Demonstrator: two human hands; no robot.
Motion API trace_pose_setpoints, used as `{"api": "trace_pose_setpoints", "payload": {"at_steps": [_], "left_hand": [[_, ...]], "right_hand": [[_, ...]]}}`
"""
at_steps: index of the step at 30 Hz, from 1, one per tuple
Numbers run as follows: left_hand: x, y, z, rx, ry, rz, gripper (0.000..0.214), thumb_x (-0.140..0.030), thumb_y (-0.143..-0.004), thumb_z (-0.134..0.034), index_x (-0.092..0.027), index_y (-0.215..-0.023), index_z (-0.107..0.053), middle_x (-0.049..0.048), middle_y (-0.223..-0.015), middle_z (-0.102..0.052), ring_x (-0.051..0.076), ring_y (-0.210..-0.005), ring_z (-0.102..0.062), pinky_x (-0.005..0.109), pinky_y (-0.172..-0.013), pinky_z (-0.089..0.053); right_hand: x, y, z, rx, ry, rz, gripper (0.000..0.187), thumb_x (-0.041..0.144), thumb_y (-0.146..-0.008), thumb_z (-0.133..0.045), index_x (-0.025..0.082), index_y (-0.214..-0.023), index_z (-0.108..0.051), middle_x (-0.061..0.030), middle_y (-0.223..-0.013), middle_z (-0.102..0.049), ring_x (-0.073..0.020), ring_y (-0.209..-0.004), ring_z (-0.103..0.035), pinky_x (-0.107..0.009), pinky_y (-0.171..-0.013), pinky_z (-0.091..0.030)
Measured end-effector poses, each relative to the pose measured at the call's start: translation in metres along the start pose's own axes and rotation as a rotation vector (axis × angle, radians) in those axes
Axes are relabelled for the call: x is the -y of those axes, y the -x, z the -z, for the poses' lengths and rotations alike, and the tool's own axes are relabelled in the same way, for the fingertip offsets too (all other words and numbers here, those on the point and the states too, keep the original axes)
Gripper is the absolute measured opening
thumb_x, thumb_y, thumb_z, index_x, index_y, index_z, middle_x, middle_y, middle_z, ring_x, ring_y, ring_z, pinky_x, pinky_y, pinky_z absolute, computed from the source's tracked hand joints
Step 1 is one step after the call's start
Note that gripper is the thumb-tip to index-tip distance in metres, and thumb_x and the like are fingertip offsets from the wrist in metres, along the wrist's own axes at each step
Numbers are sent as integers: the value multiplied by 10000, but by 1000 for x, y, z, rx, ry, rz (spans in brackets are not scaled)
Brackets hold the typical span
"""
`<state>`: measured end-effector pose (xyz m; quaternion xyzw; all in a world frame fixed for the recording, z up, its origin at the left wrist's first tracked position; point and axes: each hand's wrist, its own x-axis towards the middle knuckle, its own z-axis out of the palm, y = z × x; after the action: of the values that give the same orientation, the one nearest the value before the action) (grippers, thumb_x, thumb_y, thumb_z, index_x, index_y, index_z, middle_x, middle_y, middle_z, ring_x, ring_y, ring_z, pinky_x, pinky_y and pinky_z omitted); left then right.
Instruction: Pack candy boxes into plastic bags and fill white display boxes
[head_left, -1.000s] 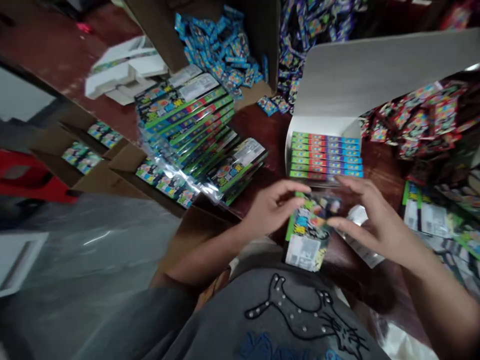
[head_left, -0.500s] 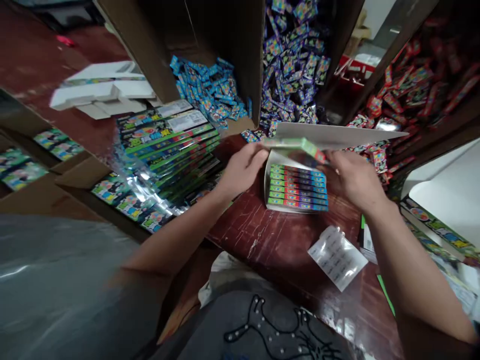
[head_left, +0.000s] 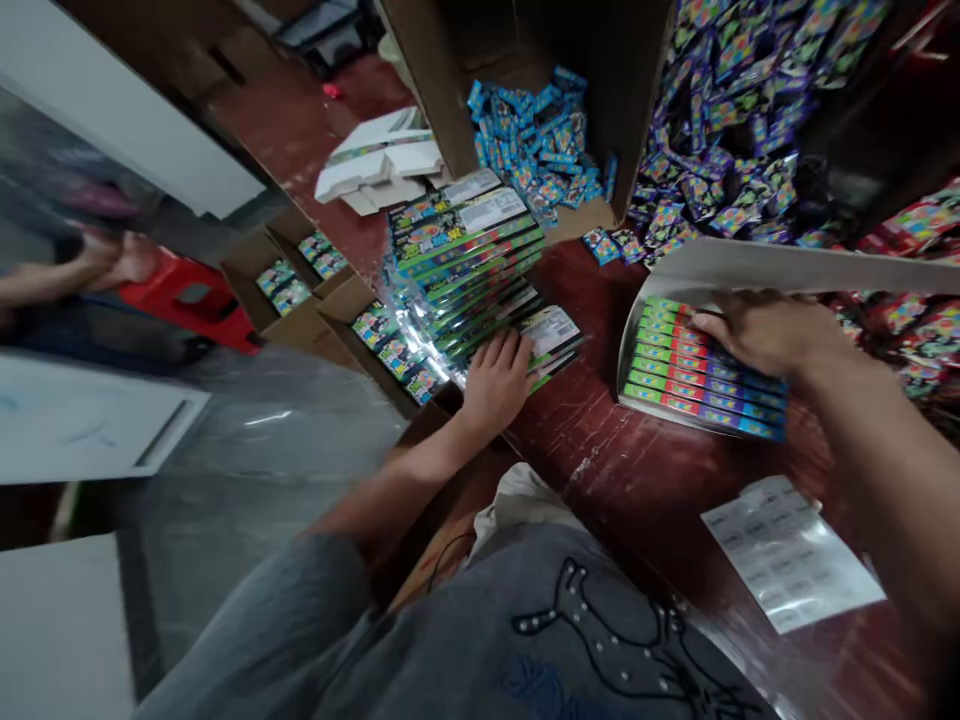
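Observation:
My left hand (head_left: 496, 388) is at the near end of a slanted stack of flat candy packs (head_left: 469, 235), its curled fingers over a pack (head_left: 551, 332) with a white label. Its thumb is partly hidden. My right hand (head_left: 784, 335) lies over the back of an open white carton (head_left: 628, 350), thumb stretched out and touching the packs inside. Those packs (head_left: 694, 385) stand in a row, showing green, red, purple and blue edges. The carton's lid (head_left: 817, 260) is raised behind the hand, and the fingertips are partly hidden among the packs.
Blue-wrapped candies (head_left: 540, 140), purple ones (head_left: 720, 130) and red ones (head_left: 915, 320) fill bins at the back. A sticker sheet (head_left: 791, 555) lies near the table's front. Folded white cartons (head_left: 382, 160) are at back left. At far left, another person's hand (head_left: 135, 258) holds a red plastic object (head_left: 191, 295).
The pack between my hands has gone down into the carton. My left hand has moved left to the stack. The view has turned left, bringing another person's hand into sight.

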<state>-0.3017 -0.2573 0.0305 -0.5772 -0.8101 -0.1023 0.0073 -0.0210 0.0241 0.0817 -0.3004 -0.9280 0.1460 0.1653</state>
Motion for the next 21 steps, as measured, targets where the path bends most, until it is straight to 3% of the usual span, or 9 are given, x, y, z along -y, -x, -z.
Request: {"api": "trace_pose_setpoints", "payload": {"at_steps": [3,5,8,10,13,15,17,19,21], "left_hand": [[-7,11,9,-8,10,-26,476,-273,-1127,-503,-132,-1565,-625,216,-1631,-599,416,-1510,-608,582,-1212,-507],[-17,28,18,-65,67,-46,479,-241,-1132,-483,-188,-1590,-611,181,-1604,-635,379,-1450,-670,547,-1168,-551],[-39,61,38,-90,196,-182,524,-223,-1101,-569,-253,-1624,-578,145,-1589,-655,358,-1409,-703,523,-1135,-586],[-53,77,53,-30,268,-328,546,-254,-1074,-646,-278,-1615,-583,132,-1581,-667,369,-1391,-713,534,-1107,-610],[-67,82,66,49,381,-462,613,-371,-988,-808,-333,-1567,-612,111,-1572,-683,372,-1376,-716,555,-1136,-607],[-74,73,61,27,534,-373,782,-450,-903,-900,-332,-1597,-561,127,-1624,-632,373,-1422,-675,551,-1153,-604],[-84,59,42,65,767,-237,849,-492,-896,-896,-295,-1627,-511,164,-1640,-595,357,-1395,-683,511,-1086,-642],[-99,48,15,241,1011,-167,783,-475,-954,-822,-274,-1633,-489,171,-1531,-666,297,-1230,-758,436,-964,-677],[-117,45,-14,438,1197,-172,790,-414,-968,-786,-290,-1664,-432,125,-1326,-756,226,-1031,-789,360,-856,-674]], "right_hand": [[59,48,-6,-121,-71,-105,626,745,-1065,-439,257,-1339,-719,-218,-1404,-739,-472,-1384,-658,-752,-1182,-466],[109,84,-25,-83,-413,-265,554,716,-1073,-479,281,-1357,-672,-139,-1234,-814,-360,-1112,-796,-600,-998,-637],[173,117,-68,122,-982,-475,773,782,-1026,-543,279,-1603,-434,-97,-1216,-829,-290,-998,-827,-502,-890,-689],[193,126,-91,-66,-1118,-581,882,786,-978,-631,283,-1648,-356,-101,-1277,-807,-288,-1119,-805,-479,-961,-682],[192,139,-97,-340,-1111,-577,849,686,-1015,-643,282,-1678,-300,-123,-1443,-731,-282,-1343,-714,-492,-1174,-594],[179,154,-88,-380,-1102,-539,874,612,-1034,-644,284,-1713,-202,-135,-1549,-664,-278,-1418,-671,-518,-1230,-558],[165,173,-78,-405,-1110,-520,974,569,-1022,-670,316,-1736,-57,-133,-1590,-631,-278,-1415,-676,-543,-1204,-583],[154,194,-73,-456,-1091,-543,1034,549,-1006,-689,351,-1728,23,-125,-1542,-660,-281,-1348,-715,-552,-1136,-630],[146,215,-75,-493,-1040,-619,939,545,-991,-697,344,-1699,-112,-125,-1445,-705,-289,-1278,-740,-532,-1060,-664]]}}
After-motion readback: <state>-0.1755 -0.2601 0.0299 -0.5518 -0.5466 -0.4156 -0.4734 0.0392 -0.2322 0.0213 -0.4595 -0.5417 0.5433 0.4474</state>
